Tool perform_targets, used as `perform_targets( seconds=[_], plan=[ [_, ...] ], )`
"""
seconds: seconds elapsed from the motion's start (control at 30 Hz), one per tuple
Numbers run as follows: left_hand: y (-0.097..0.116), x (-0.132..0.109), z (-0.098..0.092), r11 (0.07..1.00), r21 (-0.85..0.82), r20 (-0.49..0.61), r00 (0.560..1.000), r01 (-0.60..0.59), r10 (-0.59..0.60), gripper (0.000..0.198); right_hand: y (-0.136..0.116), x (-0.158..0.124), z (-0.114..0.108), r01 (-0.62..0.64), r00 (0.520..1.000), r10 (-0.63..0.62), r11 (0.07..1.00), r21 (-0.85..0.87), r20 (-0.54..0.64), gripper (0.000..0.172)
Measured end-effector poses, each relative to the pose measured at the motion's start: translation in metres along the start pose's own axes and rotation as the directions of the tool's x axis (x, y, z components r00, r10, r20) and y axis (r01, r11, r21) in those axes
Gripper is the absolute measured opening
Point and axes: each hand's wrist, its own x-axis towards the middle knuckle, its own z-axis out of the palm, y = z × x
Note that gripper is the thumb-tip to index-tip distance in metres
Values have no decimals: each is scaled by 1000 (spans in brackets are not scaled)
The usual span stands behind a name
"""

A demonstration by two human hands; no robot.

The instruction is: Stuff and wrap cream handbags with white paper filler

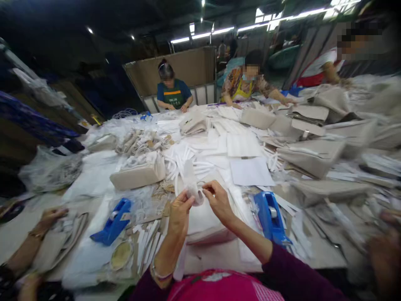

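In front of my chest, my left hand (179,211) pinches a strip of thin white foam sheet (189,177), which curls into a loop and stands up above the fingers. My right hand (220,204) has thumb and fingertips closed together at the loop's right side; its fingers seem to grip the foam's edge, along with a thin ring-like part too small to name. Directly below both hands lies a beige bag (208,234) with white sheeting over it. White foam tubes (178,161) are heaped just beyond the hands.
Blue tape dispensers stand at left (114,221) and right (272,217), with a tape roll (121,255) by the left one. Beige bags (313,156) pile up on the right. A co-worker's hand (52,217) is at far left; several people work across the table.
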Motion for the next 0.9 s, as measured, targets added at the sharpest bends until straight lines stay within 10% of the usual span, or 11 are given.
perform_targets(
  seconds=[0.23,0.37,0.57,0.8,0.9],
  plan=[
    [-23,-9,8,981,159,-89,988,-110,126,59,3,1,2,-288,950,258,942,175,174,22],
    [2,-1,10,998,65,-18,1000,-10,11,46,5,1,0,73,989,-75,997,25,125,11],
    [26,16,11,947,-138,340,912,289,-229,40,12,-3,-8,514,853,-458,820,-253,251,13],
    [-7,20,14,999,19,50,998,-35,34,39,4,4,6,26,956,21,987,-159,292,7],
    [6,22,14,988,-99,118,987,117,-105,34,10,7,10,109,957,-89,992,-58,274,13]
  ],
)
